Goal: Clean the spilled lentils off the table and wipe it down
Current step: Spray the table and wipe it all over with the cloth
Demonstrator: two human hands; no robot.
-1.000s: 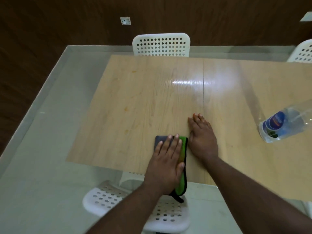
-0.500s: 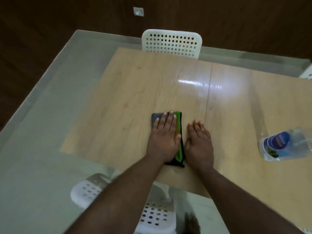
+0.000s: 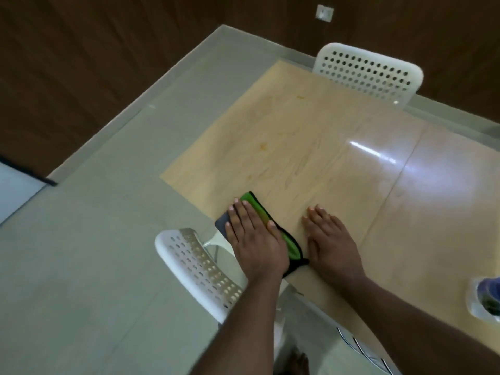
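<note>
The pale wood-grain laminate worktop [image 3: 338,163] takes up most of the view, glossy under a ceiling light, with a few faint orange marks towards its far left part; no lentils can be made out on it, so the job looks to be at the wiping stage. A white perforated plastic chair [image 3: 368,74] stands at the far edge, and a second white perforated chair [image 3: 197,269] is tucked in at the near edge, below the arms. The left hand [image 3: 254,239] lies flat, fingers straight and together, pressing a folded grey and green microfibre cloth with black edging [image 3: 289,244] onto the worktop's near left corner, probably to spread the pressure across the cloth as it wipes. Just beside the cloth, the right hand [image 3: 331,239] rests palm down, fingers extended and holding nothing, most likely bracing the person's lean. At the right edge of the view, well apart from both hands, part of a clear plastic bottle with a blue label [image 3: 487,299] lies on the worktop.
</note>
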